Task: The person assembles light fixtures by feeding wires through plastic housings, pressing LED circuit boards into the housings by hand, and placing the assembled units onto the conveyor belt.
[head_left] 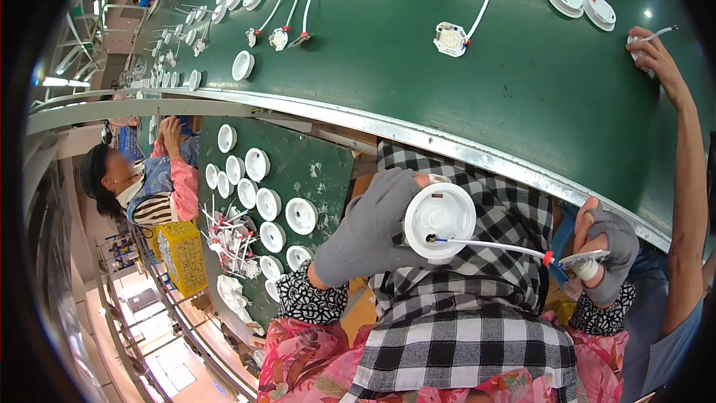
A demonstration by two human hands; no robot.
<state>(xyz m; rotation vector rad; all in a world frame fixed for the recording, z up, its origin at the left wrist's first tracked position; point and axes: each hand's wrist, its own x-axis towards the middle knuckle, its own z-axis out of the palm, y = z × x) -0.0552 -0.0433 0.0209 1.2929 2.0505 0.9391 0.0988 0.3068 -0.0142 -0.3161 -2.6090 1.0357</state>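
My left hand, in a grey glove, holds a white round lamp housing over my lap, its hollow inside facing up. A white cable stretches from a small hole low in the housing, where bare wire ends with a bit of blue show, across to my right hand. That hand, in a grey glove with bare fingertips, grips a small LED board seen nearly edge-on. A red collar sits on the cable beside the board. The fingers behind the housing are mostly hidden.
Left of me, a green side table bears several white housings and a heap of cabled boards. Ahead runs a green bench with a metal edge; a loose LED board lies there. A co-worker's hand reaches in at right.
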